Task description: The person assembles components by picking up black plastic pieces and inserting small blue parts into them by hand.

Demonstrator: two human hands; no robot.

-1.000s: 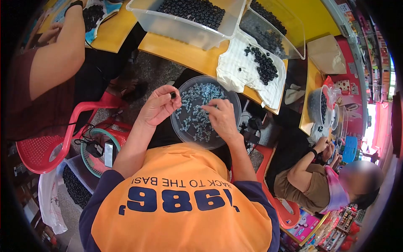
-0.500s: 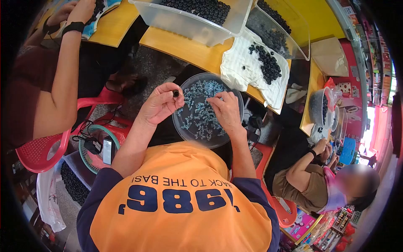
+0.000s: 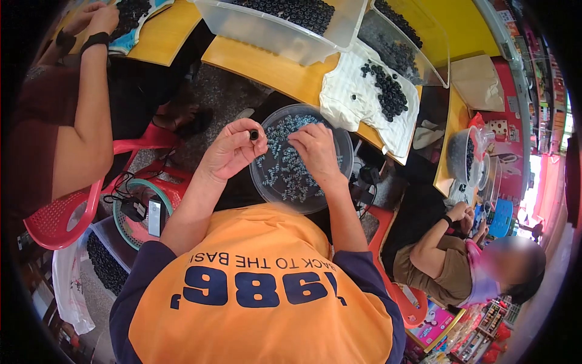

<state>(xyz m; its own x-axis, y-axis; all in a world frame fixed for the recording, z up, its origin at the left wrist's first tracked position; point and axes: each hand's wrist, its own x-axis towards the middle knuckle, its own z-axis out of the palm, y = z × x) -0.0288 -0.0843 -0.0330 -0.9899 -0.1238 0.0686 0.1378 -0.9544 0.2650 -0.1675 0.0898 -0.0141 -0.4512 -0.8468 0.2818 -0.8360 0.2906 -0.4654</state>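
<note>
Between thumb and fingers of my left hand (image 3: pixel 236 150) is a small black ring-shaped part (image 3: pixel 253 134), its round opening facing up. My right hand (image 3: pixel 315 151) hangs over a round clear tub (image 3: pixel 259 182) with its fingertips pinched together; whatever they hold is too small to make out. Many small bluish metal springs (image 3: pixel 291 173) lie scattered on the tub's bottom. To the right of the tub, black parts (image 3: pixel 391 97) like the one in my left hand are heaped on a white cloth (image 3: pixel 339 85).
Large clear bins (image 3: pixel 273 39) of black parts stand on the yellow table (image 3: pixel 257 67). One person (image 3: pixel 91 121) works at the left, another (image 3: pixel 442 261) at the right. Red chairs (image 3: pixel 66 212), a green basket (image 3: pixel 124 227) with a phone and a bin of black parts are at the lower left.
My right hand has moved up and slightly left over the tub, toward my left hand. My left hand still holds the black part, now tilted with its opening showing.
</note>
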